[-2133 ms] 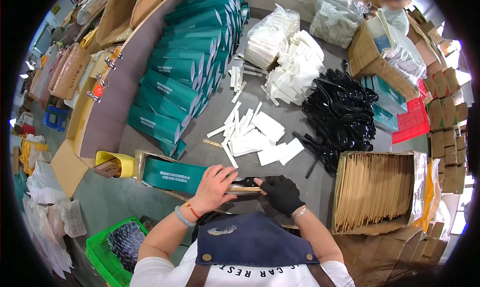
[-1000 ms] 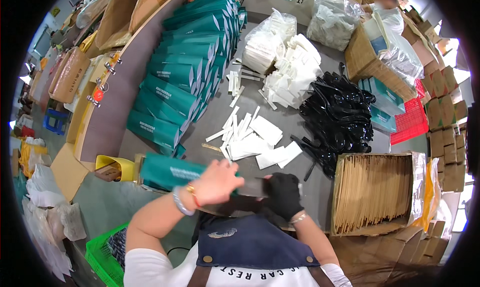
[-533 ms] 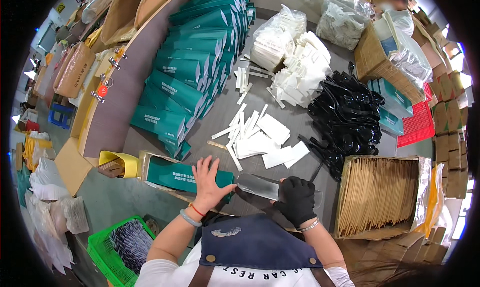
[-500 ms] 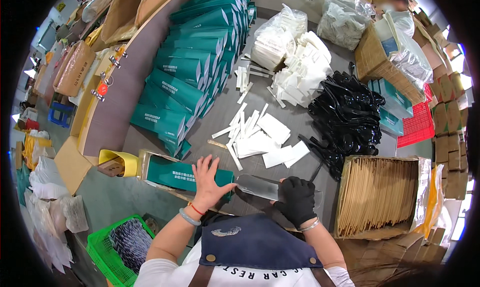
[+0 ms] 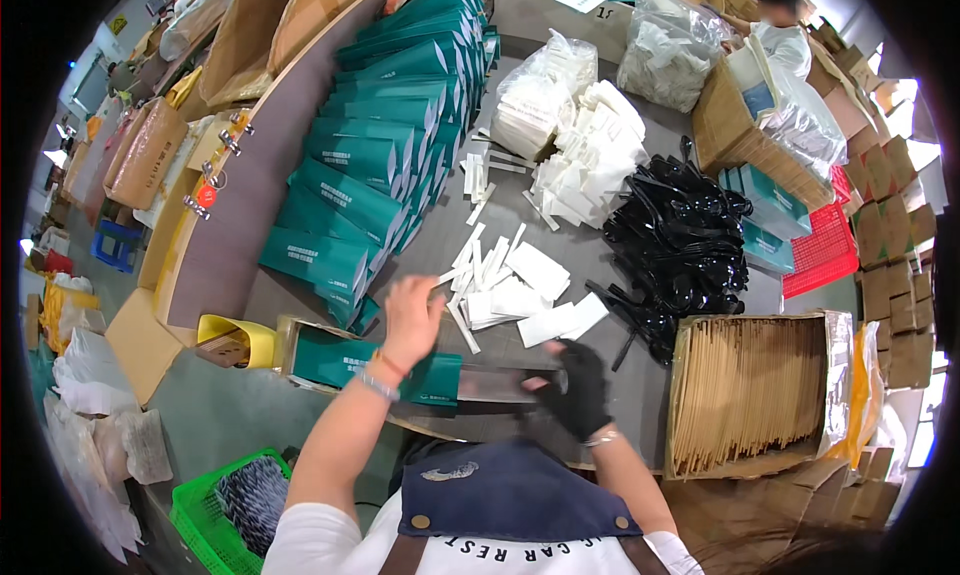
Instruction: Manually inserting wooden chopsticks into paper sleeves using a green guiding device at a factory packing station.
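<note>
My bare left hand [image 5: 412, 320] is above the green paper sleeves [image 5: 325, 360] in the narrow box, its fingertips by the white paper strips [image 5: 480, 260]. Its fingers are stretched out, slightly blurred, with nothing seen in them. My right hand [image 5: 575, 390], in a black fingerless glove, has thumb and forefinger apart. Its thumb is near the right end of a clear plastic piece [image 5: 490, 383], blurred, whose left end meets the mouth of the front green sleeve. Whether it lies inside cannot be made out. White folded papers [image 5: 545, 270] lie beyond both hands.
A long stack of green sleeves [image 5: 350, 165] fans along the table's left wall. Black plastic spoons [image 5: 680, 245] are heaped at right, behind a carton of thin wooden sticks [image 5: 755, 395]. White packets [image 5: 590, 165] lie at the back. A green basket [image 5: 195, 505] stands below left.
My left hand has left the end of the green sleeve and moved up toward the white strips. The clear plastic has shifted left against the sleeve, and my right hand's fingers have spread.
</note>
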Demonstrator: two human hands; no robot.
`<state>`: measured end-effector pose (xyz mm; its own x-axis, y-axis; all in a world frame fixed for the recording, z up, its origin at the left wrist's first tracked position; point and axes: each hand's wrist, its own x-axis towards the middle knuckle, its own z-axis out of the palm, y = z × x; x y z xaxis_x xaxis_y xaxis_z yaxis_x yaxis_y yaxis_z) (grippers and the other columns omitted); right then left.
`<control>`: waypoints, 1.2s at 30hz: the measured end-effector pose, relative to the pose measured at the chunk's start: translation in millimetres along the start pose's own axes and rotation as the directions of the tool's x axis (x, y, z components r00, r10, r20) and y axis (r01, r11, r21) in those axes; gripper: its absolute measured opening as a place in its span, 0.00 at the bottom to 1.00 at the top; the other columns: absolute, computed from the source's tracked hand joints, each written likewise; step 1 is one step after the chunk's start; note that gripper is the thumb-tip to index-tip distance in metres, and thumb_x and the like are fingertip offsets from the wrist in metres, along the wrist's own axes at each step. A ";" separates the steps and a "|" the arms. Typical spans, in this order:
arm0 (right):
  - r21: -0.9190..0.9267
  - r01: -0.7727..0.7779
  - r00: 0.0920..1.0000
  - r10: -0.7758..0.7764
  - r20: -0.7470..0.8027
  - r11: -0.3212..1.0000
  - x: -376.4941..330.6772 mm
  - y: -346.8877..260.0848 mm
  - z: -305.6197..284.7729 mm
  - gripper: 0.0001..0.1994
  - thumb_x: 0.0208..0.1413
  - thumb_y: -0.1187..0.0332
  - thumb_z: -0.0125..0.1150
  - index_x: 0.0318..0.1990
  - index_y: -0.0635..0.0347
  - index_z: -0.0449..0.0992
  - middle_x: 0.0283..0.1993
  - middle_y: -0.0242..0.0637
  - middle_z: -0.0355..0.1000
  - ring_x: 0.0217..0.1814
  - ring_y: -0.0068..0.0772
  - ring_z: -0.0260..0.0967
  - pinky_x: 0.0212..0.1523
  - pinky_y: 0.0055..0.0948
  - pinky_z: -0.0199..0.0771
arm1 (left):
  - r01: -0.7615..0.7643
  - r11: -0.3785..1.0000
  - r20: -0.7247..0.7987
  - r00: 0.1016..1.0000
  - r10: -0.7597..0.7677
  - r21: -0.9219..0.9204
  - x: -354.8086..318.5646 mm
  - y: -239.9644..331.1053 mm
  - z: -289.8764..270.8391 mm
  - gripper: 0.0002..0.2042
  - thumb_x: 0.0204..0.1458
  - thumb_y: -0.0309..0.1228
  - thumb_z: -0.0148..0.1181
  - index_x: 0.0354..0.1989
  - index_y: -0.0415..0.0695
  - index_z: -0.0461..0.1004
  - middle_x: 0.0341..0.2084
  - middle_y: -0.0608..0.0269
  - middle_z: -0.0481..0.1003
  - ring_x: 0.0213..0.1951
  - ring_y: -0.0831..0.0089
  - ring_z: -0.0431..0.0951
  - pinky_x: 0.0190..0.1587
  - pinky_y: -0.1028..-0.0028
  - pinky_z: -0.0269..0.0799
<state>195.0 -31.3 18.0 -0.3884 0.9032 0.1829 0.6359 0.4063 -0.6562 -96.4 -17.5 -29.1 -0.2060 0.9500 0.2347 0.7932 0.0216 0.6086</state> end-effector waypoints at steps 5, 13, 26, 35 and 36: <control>-0.127 -0.394 0.790 0.265 -0.553 0.910 -74.3 119.2 -111.5 0.12 0.53 0.75 0.62 0.45 0.62 0.72 0.45 0.36 0.71 0.49 0.33 0.69 0.52 0.30 0.69 | 0.054 0.979 0.038 0.997 -0.063 0.196 36.3 -26.0 0.0 0.05 0.47 0.31 0.64 0.29 0.47 0.74 0.32 0.59 0.72 0.39 0.54 0.71 0.39 0.54 0.65; -0.274 -0.849 0.527 0.688 -0.498 0.452 -176.9 206.8 -185.6 0.15 0.58 0.67 0.61 0.46 0.72 0.73 0.46 0.49 0.72 0.49 0.43 0.71 0.52 0.34 0.70 | -0.163 0.980 0.102 0.979 0.175 -0.110 -3.3 83.7 40.6 0.07 0.44 0.26 0.64 0.28 0.43 0.71 0.28 0.54 0.71 0.35 0.53 0.72 0.36 0.57 0.68; 0.257 -0.458 0.437 0.467 -0.768 0.851 -123.2 156.4 -140.8 0.11 0.64 0.65 0.50 0.43 0.66 0.70 0.30 0.34 0.66 0.31 0.26 0.62 0.34 0.30 0.65 | -0.191 0.981 0.292 0.941 0.173 0.034 0.2 103.1 68.9 0.14 0.38 0.31 0.71 0.30 0.44 0.71 0.28 0.57 0.72 0.34 0.55 0.74 0.36 0.58 0.69; -0.336 -0.322 0.943 0.271 -0.191 0.885 55.8 93.8 -67.1 0.12 0.54 0.64 0.62 0.45 0.54 0.75 0.40 0.44 0.73 0.41 0.50 0.73 0.39 0.43 0.73 | 0.025 0.947 0.662 0.721 0.206 -0.321 -6.7 97.0 -5.0 0.12 0.40 0.26 0.67 0.33 0.42 0.72 0.28 0.56 0.77 0.31 0.55 0.77 0.34 0.63 0.72; -0.411 -0.319 0.948 0.289 -0.134 0.854 62.2 98.7 -63.9 0.12 0.53 0.64 0.63 0.44 0.53 0.76 0.39 0.43 0.72 0.40 0.50 0.73 0.39 0.43 0.73 | -0.127 0.959 0.649 0.714 0.265 -0.252 -16.6 89.2 -8.4 0.12 0.39 0.27 0.68 0.33 0.43 0.73 0.27 0.58 0.76 0.31 0.56 0.76 0.34 0.63 0.71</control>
<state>276.2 73.9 11.5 -0.0948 0.9921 0.0823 0.9409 0.1163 -0.3180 -27.0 -34.0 27.7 0.4348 0.8857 -0.1630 0.6429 -0.1785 0.7449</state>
